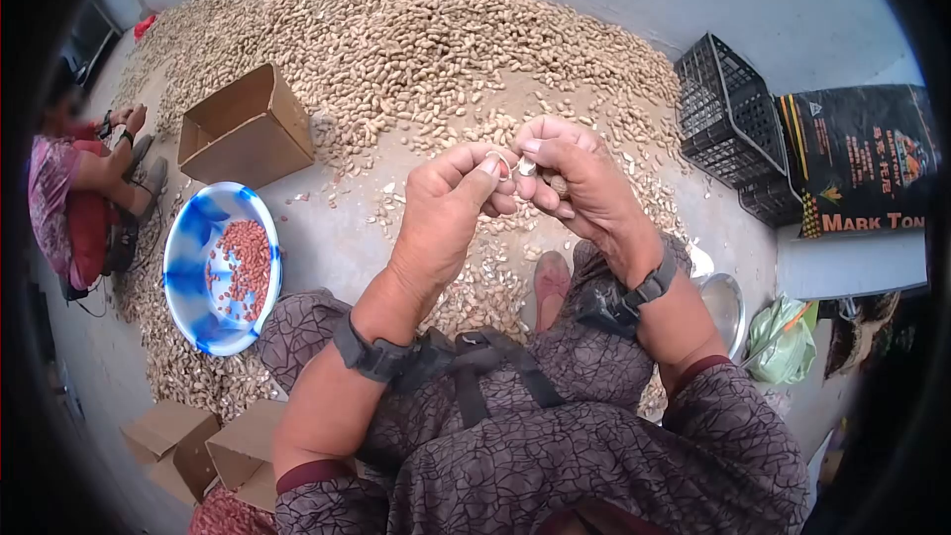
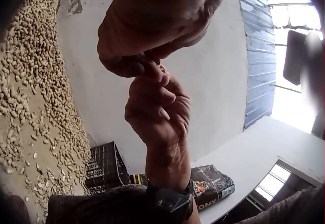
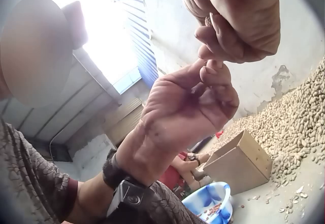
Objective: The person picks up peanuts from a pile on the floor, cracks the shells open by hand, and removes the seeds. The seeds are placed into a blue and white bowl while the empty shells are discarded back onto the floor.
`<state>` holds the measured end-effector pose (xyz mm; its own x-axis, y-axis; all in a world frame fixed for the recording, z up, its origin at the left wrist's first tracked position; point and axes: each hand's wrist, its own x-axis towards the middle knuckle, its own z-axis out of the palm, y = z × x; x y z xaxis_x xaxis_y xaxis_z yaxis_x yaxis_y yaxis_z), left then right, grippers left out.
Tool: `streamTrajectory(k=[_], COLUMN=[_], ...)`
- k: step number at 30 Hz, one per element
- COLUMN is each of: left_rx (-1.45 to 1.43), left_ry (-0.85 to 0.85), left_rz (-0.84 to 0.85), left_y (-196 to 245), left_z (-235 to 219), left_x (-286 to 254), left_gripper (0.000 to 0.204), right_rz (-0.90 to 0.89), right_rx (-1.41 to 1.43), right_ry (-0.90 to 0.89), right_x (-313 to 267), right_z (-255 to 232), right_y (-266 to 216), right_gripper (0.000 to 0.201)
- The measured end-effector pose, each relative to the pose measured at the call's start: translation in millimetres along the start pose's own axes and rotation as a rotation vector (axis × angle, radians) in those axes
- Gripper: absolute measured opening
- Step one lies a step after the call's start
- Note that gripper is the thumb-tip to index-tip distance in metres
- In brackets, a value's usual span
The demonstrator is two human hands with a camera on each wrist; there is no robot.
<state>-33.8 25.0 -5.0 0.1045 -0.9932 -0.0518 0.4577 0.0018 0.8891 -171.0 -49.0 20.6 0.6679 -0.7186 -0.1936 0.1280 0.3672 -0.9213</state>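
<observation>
My left hand (image 1: 446, 206) pinches an opened peanut shell (image 1: 503, 162) between thumb and fingers, with something reddish showing inside it. Touching its fingertips, my right hand (image 1: 592, 183) pinches a pale shell piece (image 1: 526, 167) and keeps a whole peanut (image 1: 559, 185) against its curled fingers. In the left wrist view the left hand (image 2: 152, 23) is above and the right hand (image 2: 161, 110) below, fingertips meeting. The right wrist view shows the right hand (image 3: 241, 18) over the left hand (image 3: 188, 102); fingers hide most of the held pieces.
A large peanut heap (image 1: 396, 50) lies along the wall. At left are a cardboard box (image 1: 253, 144), a blue-white basin (image 1: 183, 267) with red kernels (image 1: 246, 263), and a seated person (image 1: 74, 178). A black crate (image 1: 728, 119) and sack (image 1: 862, 159) stand right. Shells (image 1: 485, 287) lie below the hands.
</observation>
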Motion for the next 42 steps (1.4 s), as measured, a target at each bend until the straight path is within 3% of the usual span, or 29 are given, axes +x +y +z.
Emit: streamTrajectory(k=[3, 10, 14, 19, 22, 25, 28, 30, 34, 38, 40, 42], left_rx=[-0.262, -0.383, -0.333, -0.111, -0.027, 0.028, 0.091, 0.152, 0.147, 0.108, 0.099, 0.264], left_ry=[-0.058, -0.043, -0.002, 0.003, 0.013, -0.021, -0.047, -0.152, -0.225, -0.225, -0.213, -0.182], left_rz=[-0.147, -0.203, -0.196, -0.123, -0.120, -0.128, -0.233, -0.335, -0.345, -0.382, -0.391, -0.391], left_y=[1.4, -3.4, -1.7, 5.0, 13.0, 11.5, 12.5, 12.9, 11.1, 7.3, 5.8, 3.1], left_z=[-0.8, 0.0, -2.0, -3.8, -4.4, -11.4, -13.4, -17.6, -20.3, -13.7, -11.5, -12.3], left_x=[1.1, 4.0, 5.2, 4.5, 2.4, 4.6, 5.1, 7.0, 11.5, 14.2, 15.6, 19.4], left_gripper=[0.019, 0.023, 0.025, 0.026, 0.026, 0.029, 0.026, 0.020, 0.015, 0.013, 0.013, 0.014], right_rz=[-0.001, -0.023, -0.106, -0.044, -0.007, -0.065, -0.065, -0.095, -0.206, -0.201, -0.380, -0.307], right_rx=[0.040, -0.187, -0.320, -0.467, -0.498, -0.507, -0.638, -0.700, -0.828, -0.766, -0.889, -0.869], right_ry=[0.015, 0.136, 0.168, 0.143, -0.002, -0.002, 0.070, 0.091, 0.093, 0.092, 0.111, 0.132], right_x=[-0.3, -3.2, 0.3, -3.6, -1.8, -2.6, -6.3, -7.5, -11.1, -12.5, -12.5, -15.4], right_z=[-0.8, 2.7, 1.8, 13.6, 6.9, 10.2, 13.8, 13.5, 12.7, 6.7, 3.2, 0.6], right_y=[-2.7, -4.5, 6.7, -3.4, -4.8, -0.9, -4.2, -0.6, 2.2, 7.6, 12.0, 9.2], right_gripper=[0.012, 0.014, 0.014, 0.020, 0.020, 0.018, 0.016, 0.016, 0.015, 0.014, 0.013, 0.013])
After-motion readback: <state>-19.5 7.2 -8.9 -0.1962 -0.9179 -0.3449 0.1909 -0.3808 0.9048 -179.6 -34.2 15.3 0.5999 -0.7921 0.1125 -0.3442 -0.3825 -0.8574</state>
